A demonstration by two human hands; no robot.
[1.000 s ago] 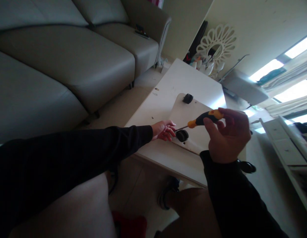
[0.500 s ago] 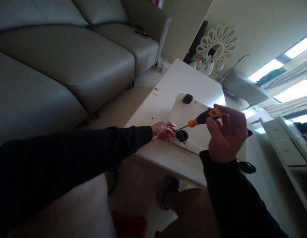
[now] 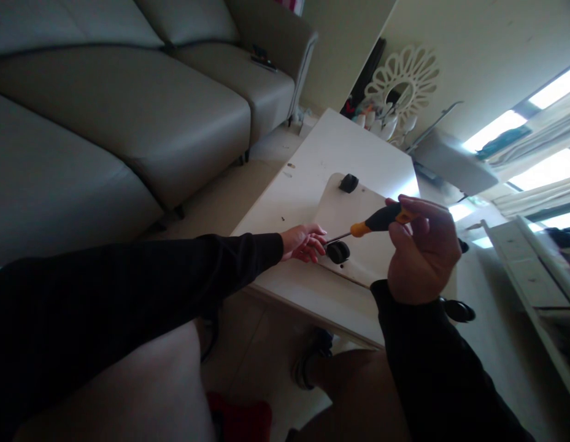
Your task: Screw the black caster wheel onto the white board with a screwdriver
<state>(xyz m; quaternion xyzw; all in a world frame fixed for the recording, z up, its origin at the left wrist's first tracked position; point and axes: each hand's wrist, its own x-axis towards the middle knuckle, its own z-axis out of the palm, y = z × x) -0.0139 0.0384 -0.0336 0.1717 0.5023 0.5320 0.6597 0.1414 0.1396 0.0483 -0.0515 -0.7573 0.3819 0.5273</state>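
Observation:
My right hand (image 3: 425,245) is closed around the handle of a black-and-orange screwdriver (image 3: 381,218). Its thin shaft slants down and left over a white board (image 3: 362,245) to a black caster wheel (image 3: 338,252). Close beside that wheel, the fingers of my left hand (image 3: 305,242) are curled at the screwdriver's tip; whatever they pinch is too small to make out. A second black caster (image 3: 348,183) stands at the board's far corner. The board lies on a white table (image 3: 270,212).
A small dark screw-like piece (image 3: 283,219) lies on the table left of the board. Beyond the table's left side stands a grey sofa (image 3: 183,110). White drawers (image 3: 533,264) are at the right. Below the table edge is a red object (image 3: 243,420).
The screwdriver handle has turned within my right hand, whose fingers have shifted on it slightly. My left hand has stayed at the tip.

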